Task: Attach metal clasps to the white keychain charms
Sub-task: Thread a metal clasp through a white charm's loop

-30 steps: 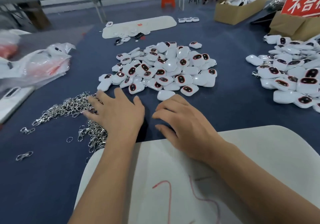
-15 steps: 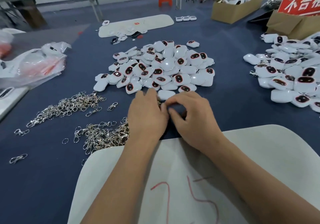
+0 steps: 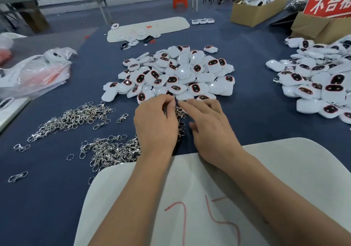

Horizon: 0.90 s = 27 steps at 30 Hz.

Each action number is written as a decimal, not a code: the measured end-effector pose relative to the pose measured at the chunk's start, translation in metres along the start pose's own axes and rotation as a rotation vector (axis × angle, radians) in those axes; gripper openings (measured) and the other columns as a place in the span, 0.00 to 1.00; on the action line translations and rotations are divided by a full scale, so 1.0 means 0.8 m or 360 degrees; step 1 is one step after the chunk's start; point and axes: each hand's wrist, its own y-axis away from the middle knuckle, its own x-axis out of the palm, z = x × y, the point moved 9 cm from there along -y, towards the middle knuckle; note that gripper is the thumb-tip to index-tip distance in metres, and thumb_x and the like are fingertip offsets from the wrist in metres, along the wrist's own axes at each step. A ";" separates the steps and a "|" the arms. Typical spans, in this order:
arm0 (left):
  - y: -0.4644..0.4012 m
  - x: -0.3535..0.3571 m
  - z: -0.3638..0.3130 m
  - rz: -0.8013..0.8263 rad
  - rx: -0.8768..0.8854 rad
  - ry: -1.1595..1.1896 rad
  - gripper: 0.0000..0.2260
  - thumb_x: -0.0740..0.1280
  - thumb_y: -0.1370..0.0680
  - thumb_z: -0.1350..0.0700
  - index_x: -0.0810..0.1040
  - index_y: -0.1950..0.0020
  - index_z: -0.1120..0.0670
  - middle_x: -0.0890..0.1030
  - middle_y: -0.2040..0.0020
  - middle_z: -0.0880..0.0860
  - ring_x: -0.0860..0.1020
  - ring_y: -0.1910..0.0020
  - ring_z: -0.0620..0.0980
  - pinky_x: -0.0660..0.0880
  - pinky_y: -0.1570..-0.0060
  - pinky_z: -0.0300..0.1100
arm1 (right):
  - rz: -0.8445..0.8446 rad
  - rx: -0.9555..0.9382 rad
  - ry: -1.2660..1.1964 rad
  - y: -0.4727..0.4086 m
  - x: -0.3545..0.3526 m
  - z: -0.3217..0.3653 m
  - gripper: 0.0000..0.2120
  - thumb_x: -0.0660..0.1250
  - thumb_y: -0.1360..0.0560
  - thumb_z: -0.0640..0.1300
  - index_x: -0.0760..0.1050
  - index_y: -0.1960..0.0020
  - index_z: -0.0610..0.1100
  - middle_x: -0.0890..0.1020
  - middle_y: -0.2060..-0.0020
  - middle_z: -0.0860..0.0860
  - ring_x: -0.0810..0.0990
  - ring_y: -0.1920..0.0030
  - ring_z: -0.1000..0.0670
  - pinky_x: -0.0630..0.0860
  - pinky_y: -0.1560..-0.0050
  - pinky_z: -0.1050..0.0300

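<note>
My left hand [image 3: 155,127] hides what its curled fingers [image 3: 167,101] pinch; I think it is a shiny metal clasp [image 3: 180,112], but I cannot tell for sure. My right hand [image 3: 210,129] lies with loose, straight fingers, covering part of a charm. The smooth white charms [image 3: 176,74] sit piled at 12 o'clock, silver clasps [image 3: 76,116] at 9 o'clock on the blue table [image 3: 47,198].
</note>
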 end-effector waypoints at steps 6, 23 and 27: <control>0.000 -0.013 -0.002 -0.0195 0.0046 -0.0141 0.06 0.70 0.20 0.54 0.87 0.49 0.51 0.80 0.43 0.51 0.71 0.44 0.48 0.61 0.47 0.26 | -0.0172 0.0204 0.0072 0.005 -0.014 -0.021 0.15 0.68 0.18 0.45 0.78 0.32 0.45 0.73 0.38 0.47 0.66 0.37 0.45 0.67 0.34 0.55; 0.020 0.056 0.006 0.0366 -0.0622 0.1393 0.04 0.72 0.24 0.67 0.83 0.55 0.59 0.86 0.62 0.57 0.85 0.64 0.50 0.78 0.64 0.36 | -0.0356 0.0368 -0.1525 0.003 -0.018 -0.078 0.12 0.68 0.17 0.44 0.80 0.36 0.57 0.86 0.51 0.52 0.73 0.73 0.53 0.77 0.66 0.58; 0.019 0.057 0.004 0.0384 -0.0598 0.1380 0.05 0.71 0.24 0.68 0.83 0.56 0.58 0.86 0.62 0.58 0.85 0.64 0.50 0.78 0.64 0.36 | -0.0402 0.0322 -0.1453 0.005 -0.024 -0.078 0.08 0.71 0.19 0.42 0.86 0.48 0.54 0.87 0.59 0.52 0.74 0.72 0.53 0.77 0.69 0.60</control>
